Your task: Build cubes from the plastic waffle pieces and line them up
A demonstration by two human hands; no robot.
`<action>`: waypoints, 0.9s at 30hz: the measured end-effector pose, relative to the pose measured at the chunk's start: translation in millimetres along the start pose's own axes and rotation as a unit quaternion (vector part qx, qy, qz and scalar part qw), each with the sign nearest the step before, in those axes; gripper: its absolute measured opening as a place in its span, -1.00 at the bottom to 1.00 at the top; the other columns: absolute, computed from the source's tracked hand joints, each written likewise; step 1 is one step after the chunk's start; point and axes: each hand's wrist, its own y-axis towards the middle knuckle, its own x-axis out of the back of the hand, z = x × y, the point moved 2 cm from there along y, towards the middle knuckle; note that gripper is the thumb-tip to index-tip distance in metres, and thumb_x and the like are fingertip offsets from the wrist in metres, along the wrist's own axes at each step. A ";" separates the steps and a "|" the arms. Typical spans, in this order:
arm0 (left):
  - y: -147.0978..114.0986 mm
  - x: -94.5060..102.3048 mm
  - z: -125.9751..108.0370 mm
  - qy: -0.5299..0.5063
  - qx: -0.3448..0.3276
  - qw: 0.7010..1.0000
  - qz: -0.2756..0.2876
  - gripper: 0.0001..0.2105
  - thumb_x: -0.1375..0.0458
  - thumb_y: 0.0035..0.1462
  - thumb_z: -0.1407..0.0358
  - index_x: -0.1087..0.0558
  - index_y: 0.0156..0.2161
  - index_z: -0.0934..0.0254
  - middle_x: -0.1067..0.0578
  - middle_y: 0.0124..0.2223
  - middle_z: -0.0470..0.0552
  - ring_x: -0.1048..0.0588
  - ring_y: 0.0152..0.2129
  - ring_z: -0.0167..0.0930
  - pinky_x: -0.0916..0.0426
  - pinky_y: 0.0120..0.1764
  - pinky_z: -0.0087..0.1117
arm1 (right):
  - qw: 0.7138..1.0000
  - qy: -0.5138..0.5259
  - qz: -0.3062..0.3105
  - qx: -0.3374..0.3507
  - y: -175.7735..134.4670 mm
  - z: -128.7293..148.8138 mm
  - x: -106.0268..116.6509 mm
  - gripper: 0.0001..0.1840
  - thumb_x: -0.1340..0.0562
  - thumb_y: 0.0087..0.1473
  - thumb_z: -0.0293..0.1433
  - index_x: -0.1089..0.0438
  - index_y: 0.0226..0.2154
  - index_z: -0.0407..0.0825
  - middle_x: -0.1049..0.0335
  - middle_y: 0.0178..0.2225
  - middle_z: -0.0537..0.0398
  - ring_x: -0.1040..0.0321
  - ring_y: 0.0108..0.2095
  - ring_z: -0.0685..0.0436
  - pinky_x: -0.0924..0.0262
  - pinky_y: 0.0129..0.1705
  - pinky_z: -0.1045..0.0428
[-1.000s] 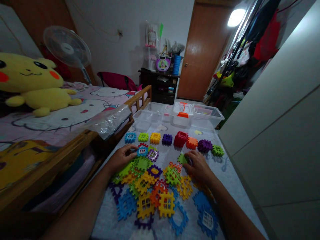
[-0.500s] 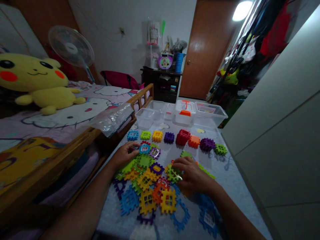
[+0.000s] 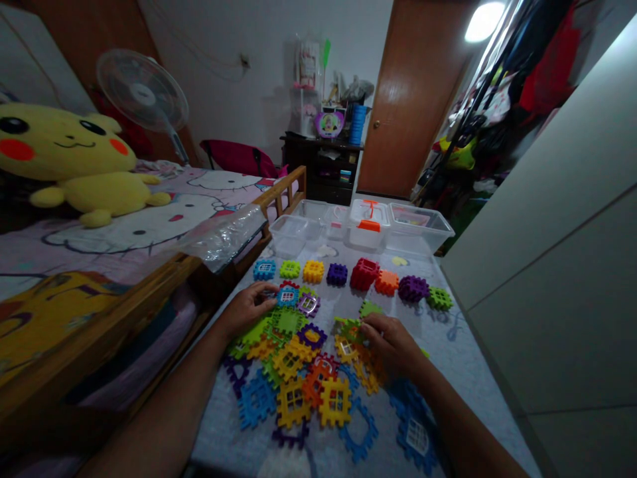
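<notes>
My right hand [image 3: 393, 342] pinches a green toothed building tile [image 3: 351, 329] by its right edge, above the right side of a loose pile of plastic tiles. Under it lie a yellow window tile [image 3: 346, 348] and other yellow tiles partly hidden by the hand. My left hand [image 3: 251, 309] rests at the pile's upper left, fingers a little curled and apart, its tips beside a blue tile with a white window [image 3: 287, 296]. Right of that is a purple tile with an arched window [image 3: 309, 304]. Yellow, orange, blue and purple tiles spread toward me, including a yellow window tile [image 3: 335, 401].
Behind the pile runs a row of colour-sorted stacks, among them a red stack [image 3: 365, 273] and a purple stack [image 3: 413, 288]. Clear plastic bins [image 3: 421, 229] stand at the table's far end. A wooden bed rail [image 3: 149, 299] borders the left side; blue tiles [image 3: 415, 431] lie near right.
My right hand has moved slightly right, with the green tile lifted and turned flatter in its fingers. The yellow tiles beneath show more. My left hand stays in place.
</notes>
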 end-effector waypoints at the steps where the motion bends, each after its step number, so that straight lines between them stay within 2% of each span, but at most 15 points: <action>1: 0.1 0.0 0.2 -0.001 0.000 1.000 0.000 -0.63 -0.17 0.00 0.05 -0.51 -0.14 0.23 -0.53 -0.15 0.01 -0.49 -0.27 -0.29 -0.40 -0.18 -0.31 | 1.000 0.018 0.002 -0.010 0.2 -1.5 -0.3 -0.69 -0.04 0.22 -0.30 -0.39 -0.45 -0.01 -0.37 -0.49 0.13 -0.29 -0.44 -0.05 -0.18 -0.36 0.06; 3: 0.4 0.1 0.2 -0.001 -0.003 1.000 -0.001 -0.63 -0.17 0.00 0.04 -0.51 -0.15 0.23 -0.53 -0.16 0.01 -0.49 -0.26 -0.29 -0.39 -0.17 -0.31 | 0.997 0.066 0.007 -0.029 0.0 -5.1 -1.5 -0.74 -0.06 0.20 -0.29 -0.43 -0.31 0.00 -0.40 -0.44 0.13 -0.31 -0.42 -0.05 -0.19 -0.36 0.07; 6: 0.6 0.3 -0.4 0.009 -0.009 1.000 -0.001 -0.63 -0.16 0.01 0.04 -0.51 -0.15 0.24 -0.53 -0.17 0.01 -0.49 -0.28 -0.30 -0.39 -0.20 -0.33 | 0.987 0.144 0.015 -0.067 -1.8 -10.1 -2.9 -0.72 -0.07 0.19 -0.29 -0.38 -0.10 0.02 -0.35 -0.45 0.17 -0.28 -0.46 -0.03 -0.18 -0.42 0.09; 10: 0.3 0.7 -1.1 0.018 -0.008 1.000 -0.003 -0.62 -0.16 0.00 0.04 -0.51 -0.15 0.25 -0.53 -0.19 0.01 -0.48 -0.36 -0.33 -0.38 -0.26 -0.35 | 0.965 0.236 0.033 -0.108 -5.1 -9.9 -1.4 -0.75 -0.05 0.20 -0.28 -0.30 -0.10 0.03 -0.23 -0.50 0.22 -0.22 -0.52 0.00 -0.17 -0.48 0.11; 15: 0.5 1.1 0.0 0.017 -0.007 1.000 0.001 -0.62 -0.16 0.00 0.04 -0.51 -0.14 0.24 -0.53 -0.18 0.01 -0.49 -0.33 -0.32 -0.38 -0.24 -0.34 | 0.961 0.244 0.018 -0.130 -6.3 -9.8 1.4 -0.83 -0.06 0.19 -0.30 -0.29 -0.21 0.03 -0.18 -0.50 0.25 -0.18 -0.53 0.02 -0.12 -0.54 0.15; 19: 0.9 1.3 -0.4 0.014 -0.008 1.000 -0.002 -0.61 -0.17 -0.01 0.03 -0.52 -0.15 0.24 -0.54 -0.17 0.01 -0.49 -0.32 -0.31 -0.38 -0.22 -0.33 | 0.975 0.188 -0.012 -0.122 -3.9 -14.3 3.4 -0.86 -0.04 0.16 -0.32 -0.28 -0.30 0.02 -0.20 -0.52 0.24 -0.19 -0.54 0.01 -0.15 -0.48 0.11; 21: 1.0 1.2 -1.3 0.015 -0.005 1.000 -0.003 -0.61 -0.17 -0.01 0.03 -0.52 -0.15 0.24 -0.54 -0.19 0.00 -0.49 -0.35 -0.33 -0.38 -0.24 -0.34 | 0.989 0.100 -0.029 -0.108 -3.7 -15.4 7.1 -0.88 -0.06 0.13 -0.35 -0.29 -0.35 0.01 -0.25 -0.50 0.19 -0.23 -0.49 -0.03 -0.19 -0.41 0.07; 23: 0.9 1.1 -2.3 0.017 -0.005 1.000 -0.003 -0.61 -0.16 -0.01 0.03 -0.52 -0.15 0.24 -0.53 -0.20 0.00 -0.48 -0.37 -0.34 -0.38 -0.26 -0.35 | 0.996 0.000 -0.038 -0.078 -5.0 -14.6 11.5 -0.90 -0.14 0.08 -0.35 -0.33 -0.34 -0.01 -0.31 -0.39 0.10 -0.30 -0.38 -0.08 -0.23 -0.30 0.01; 24: 0.8 1.0 -2.6 0.018 -0.006 1.000 -0.003 -0.61 -0.16 -0.01 0.03 -0.52 -0.15 0.24 -0.53 -0.20 0.00 -0.48 -0.37 -0.34 -0.38 -0.27 -0.35 | 0.997 -0.038 -0.035 -0.058 -6.2 -13.7 13.0 -0.86 -0.19 0.05 -0.34 -0.36 -0.29 -0.02 -0.33 -0.30 0.05 -0.31 -0.29 -0.12 -0.24 -0.22 -0.02; 27: 0.6 0.9 -2.8 0.023 -0.009 1.000 -0.002 -0.62 -0.15 0.01 0.04 -0.51 -0.15 0.25 -0.52 -0.19 0.01 -0.48 -0.36 -0.34 -0.38 -0.26 -0.35 | 0.996 -0.083 0.005 -0.014 -10.1 -10.2 13.4 -0.57 -0.35 -0.09 -0.29 -0.37 -0.11 -0.01 -0.29 -0.10 -0.04 -0.26 -0.09 -0.21 -0.20 -0.01 -0.10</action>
